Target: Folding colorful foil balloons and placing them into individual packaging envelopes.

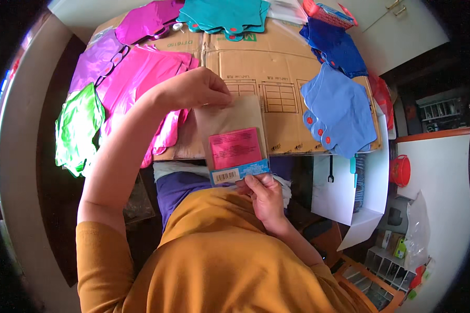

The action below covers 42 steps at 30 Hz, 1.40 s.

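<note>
A clear plastic bag [206, 125] hangs upright in front of me, at the near edge of the cardboard. Inside it lie a pink printed card [236, 147] and, along the bottom, a blue strip with a white barcode label. My left hand [203, 88] arches over from the left, its fingers closed on the bag's top edge. At the lower right corner, my right hand [266, 195] grips the bag with the thumb in front and the fingers behind it. Left of the bag spreads a stack of hot-pink shiny foil sheets [141, 73] with wavy edges, partly covered by my left forearm.
Flattened cardboard [284, 135] covers the table. Around its rim lie stacks of foil shapes: green [78, 125], purple [91, 62], magenta [146, 21], teal [219, 13], dark blue [339, 49] and light blue [344, 107]. An open white box [329, 203] stands at the right, below the tabletop.
</note>
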Each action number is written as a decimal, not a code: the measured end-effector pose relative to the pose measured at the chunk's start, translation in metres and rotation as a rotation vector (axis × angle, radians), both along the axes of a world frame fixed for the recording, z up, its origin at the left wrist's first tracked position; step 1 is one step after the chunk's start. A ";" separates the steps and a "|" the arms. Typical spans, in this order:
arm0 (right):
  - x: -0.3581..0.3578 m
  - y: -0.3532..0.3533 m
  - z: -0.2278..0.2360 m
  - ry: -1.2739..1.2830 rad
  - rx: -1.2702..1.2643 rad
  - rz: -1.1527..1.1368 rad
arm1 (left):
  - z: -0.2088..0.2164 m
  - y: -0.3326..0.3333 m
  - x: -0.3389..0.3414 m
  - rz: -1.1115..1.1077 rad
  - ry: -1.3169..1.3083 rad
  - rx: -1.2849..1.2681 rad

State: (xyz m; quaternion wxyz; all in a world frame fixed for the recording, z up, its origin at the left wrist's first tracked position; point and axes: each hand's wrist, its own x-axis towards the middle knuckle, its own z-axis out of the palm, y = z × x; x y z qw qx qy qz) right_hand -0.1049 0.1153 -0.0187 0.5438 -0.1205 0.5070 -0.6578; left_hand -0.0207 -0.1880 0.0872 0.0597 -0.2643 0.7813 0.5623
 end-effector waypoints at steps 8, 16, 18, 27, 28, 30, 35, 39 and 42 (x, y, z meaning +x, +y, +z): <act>0.001 -0.009 -0.004 -0.018 -0.041 -0.068 | -0.020 0.006 -0.002 0.177 0.167 -0.261; -0.003 -0.017 -0.002 -0.003 -0.065 -0.055 | -0.013 0.075 0.012 0.011 0.216 -0.719; -0.002 -0.018 -0.004 0.021 -0.076 -0.061 | -0.018 0.080 0.012 0.092 0.082 -0.679; 0.005 -0.018 0.000 0.152 0.035 -0.129 | -0.019 0.068 0.013 0.036 0.039 -0.546; 0.005 -0.018 0.003 0.139 0.059 -0.131 | -0.020 0.067 0.013 0.034 0.043 -0.553; 0.004 -0.020 0.008 0.112 0.109 -0.147 | -0.025 0.073 0.015 0.135 0.243 -0.666; 0.008 -0.026 0.015 0.012 0.117 -0.234 | -0.028 0.100 0.026 0.125 0.475 -0.981; 0.011 -0.035 0.023 -0.007 0.130 -0.275 | -0.037 0.124 0.035 0.025 0.450 -1.001; 0.009 -0.034 0.021 0.042 0.138 -0.247 | -0.041 0.124 0.036 0.046 0.463 -0.952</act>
